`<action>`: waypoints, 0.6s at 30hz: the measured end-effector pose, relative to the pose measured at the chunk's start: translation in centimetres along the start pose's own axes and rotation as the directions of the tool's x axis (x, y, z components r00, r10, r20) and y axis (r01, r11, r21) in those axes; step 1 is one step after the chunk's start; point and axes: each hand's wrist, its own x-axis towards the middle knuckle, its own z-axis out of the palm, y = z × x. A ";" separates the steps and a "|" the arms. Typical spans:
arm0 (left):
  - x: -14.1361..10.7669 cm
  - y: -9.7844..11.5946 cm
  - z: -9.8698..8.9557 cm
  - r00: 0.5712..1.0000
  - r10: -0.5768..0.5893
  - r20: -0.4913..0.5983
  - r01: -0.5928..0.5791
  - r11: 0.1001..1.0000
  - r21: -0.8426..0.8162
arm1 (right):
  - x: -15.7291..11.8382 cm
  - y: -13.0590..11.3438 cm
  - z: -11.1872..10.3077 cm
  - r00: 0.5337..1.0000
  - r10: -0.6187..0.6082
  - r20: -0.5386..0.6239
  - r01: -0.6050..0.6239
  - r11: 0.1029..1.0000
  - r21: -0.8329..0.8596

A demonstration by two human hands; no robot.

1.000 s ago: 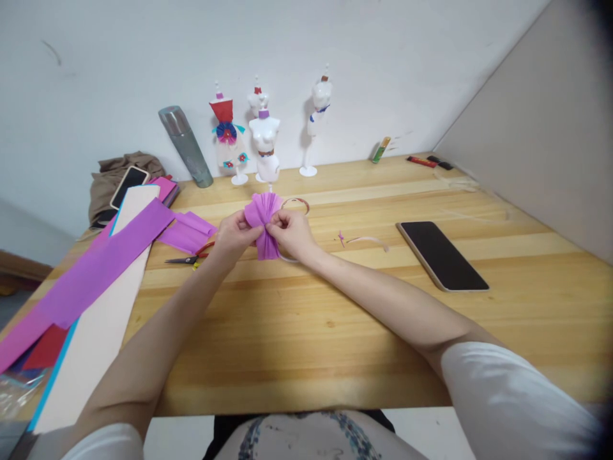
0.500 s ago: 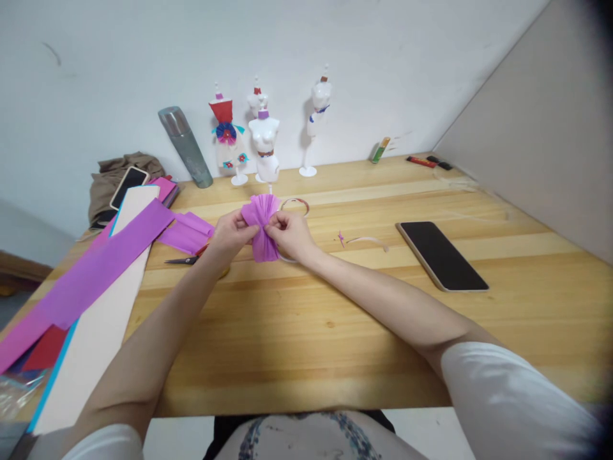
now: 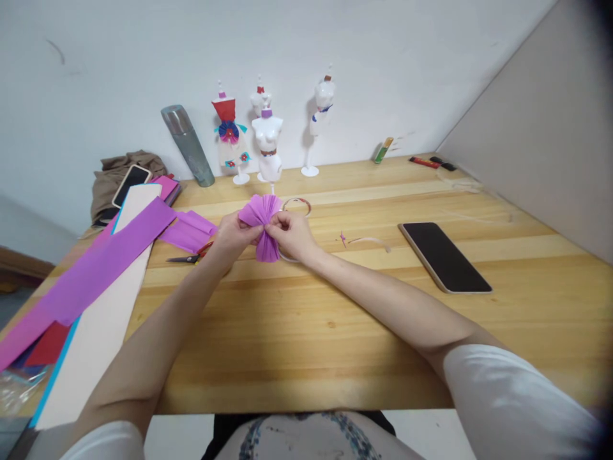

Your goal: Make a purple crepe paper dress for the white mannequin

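Observation:
A pleated purple paper fan (image 3: 266,246) is pinched at its centre between both hands, its folds spreading above and below. My left hand (image 3: 235,232) grips its left side with thumb and fingers. From the right, my right hand (image 3: 290,232) pinches the gathered middle. Just behind my right hand lies a roll of tape or ring (image 3: 297,203), partly covered. Scissors (image 3: 184,259) with dark blades rest beside my left wrist, their handles partly hidden. A folded purple paper piece (image 3: 189,231) lies to the left of my left hand.
Small white mannequins (image 3: 269,142) and a grey-green bottle (image 3: 189,147) stand by the wall. Long purple paper (image 3: 110,255) lies over a pale board (image 3: 103,326) on the left. A large phone (image 3: 445,257) is at right, a glue tube (image 3: 384,151) at the back.
The upper left part of the purple fan has spread further left and opened out. Both hands keep their grip, and the view has shifted slightly.

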 end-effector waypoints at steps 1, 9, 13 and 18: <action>0.0 0.0 0.0 1.000 0.002 -0.001 -0.002 1.000 0.003 | 0.0 0.1 0.0 1.000 -0.003 0.004 0.003 1.000 -0.003; 0.0 -0.1 -0.1 0.999 -0.016 0.044 0.017 0.999 -0.027 | 0.0 0.5 0.2 1.000 -0.006 0.000 0.006 0.999 -0.043; 0.1 0.3 -0.2 0.999 0.000 0.046 -0.002 1.000 0.027 | 0.1 0.4 0.1 1.000 -0.012 -0.015 0.010 0.995 -0.095; 0.1 1.2 -0.7 0.975 0.203 -0.087 -0.182 0.962 0.203 | -0.1 0.5 0.0 0.998 -0.061 -0.001 0.060 0.991 -0.123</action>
